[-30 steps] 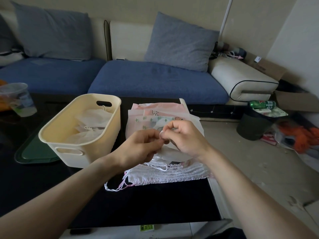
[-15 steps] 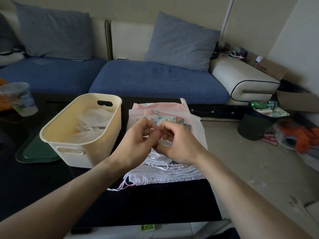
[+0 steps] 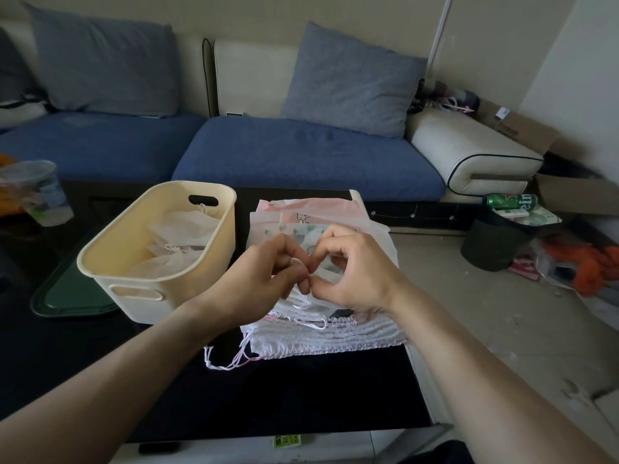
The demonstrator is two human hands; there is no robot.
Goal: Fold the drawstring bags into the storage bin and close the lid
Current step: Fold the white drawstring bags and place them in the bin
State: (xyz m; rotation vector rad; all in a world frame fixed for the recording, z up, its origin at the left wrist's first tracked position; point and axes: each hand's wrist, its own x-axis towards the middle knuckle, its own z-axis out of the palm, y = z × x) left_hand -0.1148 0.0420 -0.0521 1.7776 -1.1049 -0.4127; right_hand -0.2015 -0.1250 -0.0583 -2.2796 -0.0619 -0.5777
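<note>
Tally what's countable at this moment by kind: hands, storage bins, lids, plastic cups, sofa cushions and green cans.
Hands: 2, left hand and right hand, both pinching a white drawstring
Storage bin: 1
Green lid: 1
Plastic cup: 1
Grey cushions: 2 in full view
Green can: 1
Total: 8

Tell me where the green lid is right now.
The green lid lies flat on the black table at the left, partly tucked under the cream storage bin.
</note>
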